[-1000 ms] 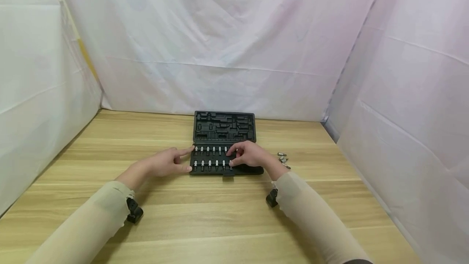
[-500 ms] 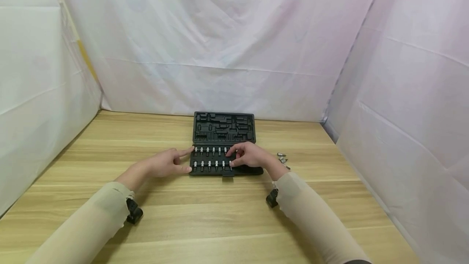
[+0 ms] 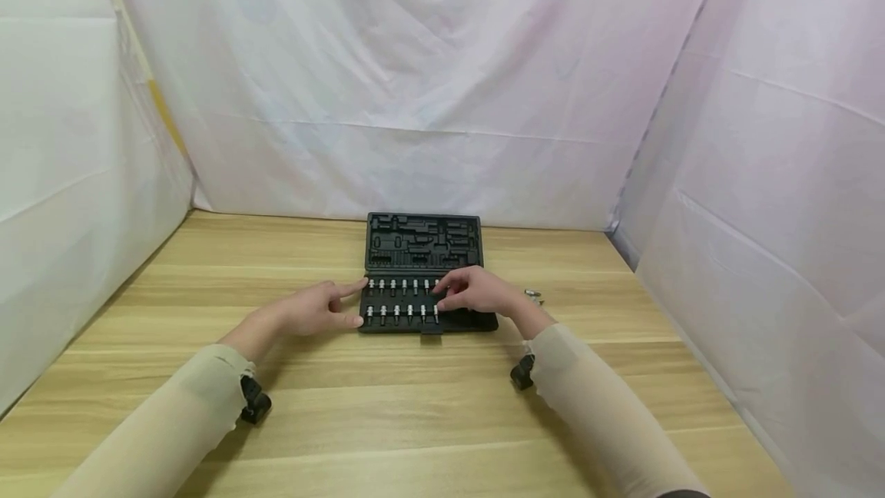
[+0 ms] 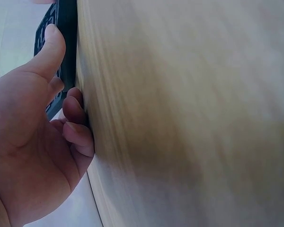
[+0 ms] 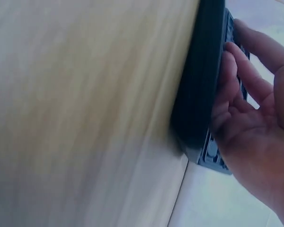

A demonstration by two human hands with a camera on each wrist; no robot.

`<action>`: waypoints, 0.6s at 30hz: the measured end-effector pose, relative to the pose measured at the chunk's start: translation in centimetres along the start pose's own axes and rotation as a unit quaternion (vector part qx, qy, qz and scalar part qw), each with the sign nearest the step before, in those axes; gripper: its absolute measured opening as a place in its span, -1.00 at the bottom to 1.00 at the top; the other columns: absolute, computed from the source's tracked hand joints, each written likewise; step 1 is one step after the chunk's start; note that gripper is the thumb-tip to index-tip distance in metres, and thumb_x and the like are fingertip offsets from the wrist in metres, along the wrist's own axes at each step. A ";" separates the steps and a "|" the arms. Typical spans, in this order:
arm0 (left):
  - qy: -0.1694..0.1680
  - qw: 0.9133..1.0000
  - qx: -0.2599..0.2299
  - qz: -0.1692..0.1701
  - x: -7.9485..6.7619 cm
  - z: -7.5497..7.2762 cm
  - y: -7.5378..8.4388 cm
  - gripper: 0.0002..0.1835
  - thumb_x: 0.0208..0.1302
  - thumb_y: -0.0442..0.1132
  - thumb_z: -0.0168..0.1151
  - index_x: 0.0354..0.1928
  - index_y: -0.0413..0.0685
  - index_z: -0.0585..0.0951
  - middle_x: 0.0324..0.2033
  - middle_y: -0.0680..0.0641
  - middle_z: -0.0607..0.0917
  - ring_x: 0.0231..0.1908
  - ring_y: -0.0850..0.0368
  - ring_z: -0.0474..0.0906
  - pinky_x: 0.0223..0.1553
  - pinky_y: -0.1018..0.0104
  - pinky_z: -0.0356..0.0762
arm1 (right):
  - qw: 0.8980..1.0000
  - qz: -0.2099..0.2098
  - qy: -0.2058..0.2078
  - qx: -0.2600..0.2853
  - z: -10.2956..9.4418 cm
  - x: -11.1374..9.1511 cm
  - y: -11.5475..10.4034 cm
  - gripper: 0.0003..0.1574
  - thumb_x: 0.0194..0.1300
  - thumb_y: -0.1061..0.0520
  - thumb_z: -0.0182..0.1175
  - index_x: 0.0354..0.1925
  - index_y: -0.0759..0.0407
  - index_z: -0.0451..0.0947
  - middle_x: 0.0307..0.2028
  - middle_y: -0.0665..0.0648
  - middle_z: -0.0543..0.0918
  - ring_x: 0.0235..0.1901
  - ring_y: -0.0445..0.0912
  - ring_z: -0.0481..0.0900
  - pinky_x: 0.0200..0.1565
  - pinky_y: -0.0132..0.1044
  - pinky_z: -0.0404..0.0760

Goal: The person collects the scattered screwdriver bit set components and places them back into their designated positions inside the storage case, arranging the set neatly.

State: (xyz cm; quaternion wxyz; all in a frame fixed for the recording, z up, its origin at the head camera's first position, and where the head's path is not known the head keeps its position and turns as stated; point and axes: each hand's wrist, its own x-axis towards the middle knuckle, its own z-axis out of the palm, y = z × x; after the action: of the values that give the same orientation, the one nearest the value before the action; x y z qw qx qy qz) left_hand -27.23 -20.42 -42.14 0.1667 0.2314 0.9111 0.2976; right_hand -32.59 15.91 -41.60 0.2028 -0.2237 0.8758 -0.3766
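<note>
An opened black plastic tool case [image 3: 449,320] lies on the table, its moulded lid [image 3: 423,240] at the back. Two rows of silver-topped bit sockets [image 3: 410,313] stand in its near half. My left hand [image 3: 311,308] is at the case's left edge, index finger and thumb stretched to its rim; in the left wrist view the other fingers curl loosely against the table. Over the right part of the case is my right hand [image 3: 477,290], thumb tip beside the last socket [image 3: 436,313] of the near row. The right wrist view shows thumb and fingers apart, nothing visible between them.
A few loose bit sockets [image 3: 532,293] lie on the wooden table [image 3: 387,421] right of the case, partly behind the right wrist. White cloth [image 3: 415,98] hangs behind the table and along both sides. A small black camera is strapped at each wrist.
My right hand has shifted slightly right, leaving the near row's last socket more fully in view. The right forearm covers more of the loose sockets. My left hand stays at the case edge.
</note>
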 end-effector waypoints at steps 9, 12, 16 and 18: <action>0.008 1.000 0.002 -0.004 0.0 0.0 0.4 -0.03 0.53 0.15 0.38 0.77 0.05 0.14 -0.31 -0.07 0.54 -0.35 0.09 0.36 -0.22 0.18 0.44 | 0.998 -0.006 0.058 -0.010 -3.6 -2.7 1.8 -0.58 0.53 -0.22 0.38 0.21 -0.12 0.76 0.07 0.01 0.80 -0.02 -0.02 0.69 -0.01 -0.08 0.69; 0.010 1.000 0.005 -0.007 0.0 0.0 0.4 -0.04 0.52 0.15 0.39 0.77 0.05 0.15 -0.26 -0.09 0.55 -0.30 0.07 0.39 -0.18 0.17 0.45 | 0.997 0.001 0.078 -0.020 -5.1 -3.9 3.0 -0.56 0.54 -0.21 0.37 0.23 -0.10 0.76 0.10 0.04 0.79 0.01 0.04 0.70 -0.01 -0.01 0.71; 0.009 1.000 0.007 -0.011 -0.1 0.0 0.4 -0.03 0.51 0.15 0.39 0.76 0.04 0.16 -0.23 -0.10 0.55 -0.27 0.07 0.40 -0.17 0.18 0.46 | 0.995 0.006 0.095 -0.028 -6.9 -5.4 5.0 -0.54 0.56 -0.14 0.37 0.27 0.02 0.75 0.08 0.11 0.78 -0.04 0.12 0.70 -0.08 -0.01 0.71; 0.009 1.000 0.005 -0.014 -0.1 0.0 0.4 -0.03 0.51 0.16 0.40 0.77 0.05 0.15 -0.23 -0.10 0.54 -0.27 0.07 0.40 -0.18 0.19 0.46 | 0.994 0.012 0.103 -0.031 -7.5 -6.0 6.0 -0.54 0.57 -0.11 0.38 0.27 0.06 0.74 0.06 0.14 0.78 -0.05 0.12 0.71 -0.08 -0.05 0.70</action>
State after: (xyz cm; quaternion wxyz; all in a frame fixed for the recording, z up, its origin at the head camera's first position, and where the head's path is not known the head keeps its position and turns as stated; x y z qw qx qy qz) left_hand -27.03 -20.26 -41.87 0.1618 0.2169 0.9172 0.2926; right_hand -33.05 27.15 -40.19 0.1093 -0.1797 0.9059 -0.3676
